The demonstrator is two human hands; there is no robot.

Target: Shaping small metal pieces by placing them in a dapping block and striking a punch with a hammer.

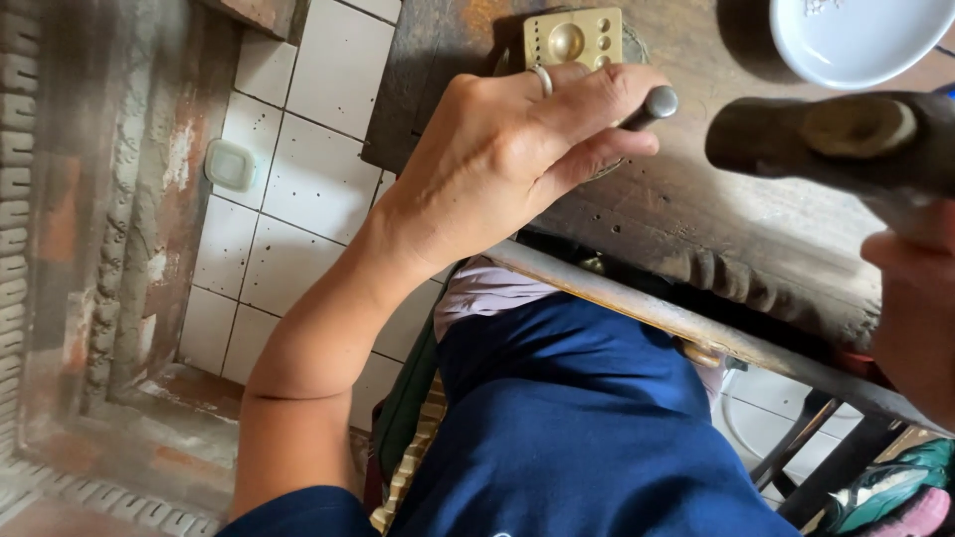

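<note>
we are clenching our left hand (507, 159) around a metal punch (652, 105) just below the brass dapping block (574, 40) on the desk (696, 214), while our right hand (915, 308) is gripping the hammer (836, 139), raised beside the fingers, no blow landing yet.

Slim grey metal punch rod (652, 105) with rounded top, tilted, standing over a square brass dapping block (574, 40) with round hollows at the far centre; dark blunt-headed hammer (831, 139) raised at right.
</note>
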